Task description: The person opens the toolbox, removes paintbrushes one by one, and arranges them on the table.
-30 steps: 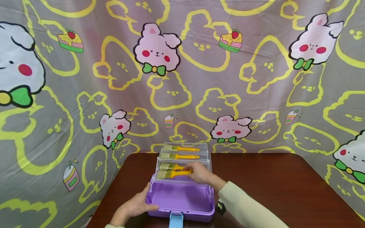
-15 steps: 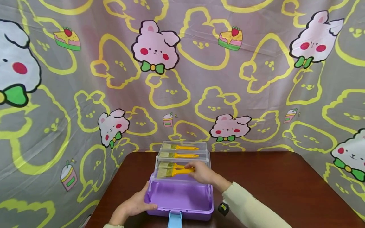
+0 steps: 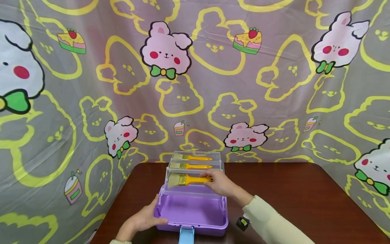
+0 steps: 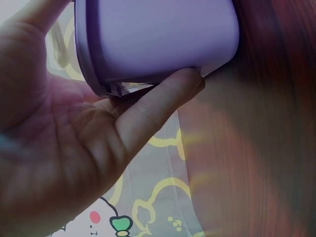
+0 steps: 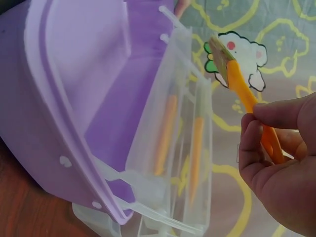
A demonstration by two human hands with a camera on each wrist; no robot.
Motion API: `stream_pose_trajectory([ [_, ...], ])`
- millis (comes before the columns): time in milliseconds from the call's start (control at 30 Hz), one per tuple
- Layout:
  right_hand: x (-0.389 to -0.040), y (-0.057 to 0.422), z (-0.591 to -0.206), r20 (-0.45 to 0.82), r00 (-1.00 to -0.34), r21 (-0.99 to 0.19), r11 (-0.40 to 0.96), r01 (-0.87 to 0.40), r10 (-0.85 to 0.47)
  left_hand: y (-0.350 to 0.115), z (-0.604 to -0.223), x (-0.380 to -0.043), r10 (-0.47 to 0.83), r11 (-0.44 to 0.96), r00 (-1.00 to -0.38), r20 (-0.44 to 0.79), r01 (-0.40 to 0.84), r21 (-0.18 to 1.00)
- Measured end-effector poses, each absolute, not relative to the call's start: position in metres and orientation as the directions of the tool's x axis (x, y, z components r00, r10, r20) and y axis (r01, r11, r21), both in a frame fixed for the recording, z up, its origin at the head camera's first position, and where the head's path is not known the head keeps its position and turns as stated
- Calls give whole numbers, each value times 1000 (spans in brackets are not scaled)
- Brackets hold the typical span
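In the head view, my left hand grips the left side of the purple toolbox, thumb near its front edge. The left wrist view shows fingers spread around the toolbox corner. My right hand pinches the yellow handle of a flat paintbrush, bristles pointing left. This brush is above the lower clear tray, raised off it in the right wrist view. Another paintbrush lies in the tray below, mostly hidden by the held one in the head view.
Two more paintbrushes lie in the upper clear trays, one in the back tray and one in front of it. A light blue latch hangs at the toolbox front. A small black object is on the brown table, beside the right sleeve.
My right hand has moved slightly right and away from me with the held paintbrush, which now overlaps the brush behind it. My left hand stays on the toolbox.
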State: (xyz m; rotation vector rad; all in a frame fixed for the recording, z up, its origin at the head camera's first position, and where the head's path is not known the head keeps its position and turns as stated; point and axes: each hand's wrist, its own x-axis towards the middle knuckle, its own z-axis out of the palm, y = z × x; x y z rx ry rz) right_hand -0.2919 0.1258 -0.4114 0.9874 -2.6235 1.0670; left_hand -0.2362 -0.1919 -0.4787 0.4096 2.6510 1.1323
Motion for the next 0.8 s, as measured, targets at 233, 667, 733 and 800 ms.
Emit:
stream_pose_trajectory([
  [233,-287,135,-404,355,-806,-608,539,-584,-473,-192,-479,-236,359,647,-929,-86,181,740],
  [667,-285,159,-398,356,-850,-672,526,-521,-387,-192,-480,-236,340,669,-934,-107,160,726],
  [733,-285,163,-395,346,-860,-683,529,-504,-374,-192,-480,-236,337,669,-935,-110,155,727],
  [800,-285,167,-393,345,-866,-689,529,-496,-363,-192,-479,-235,331,673,-937,-114,149,724],
])
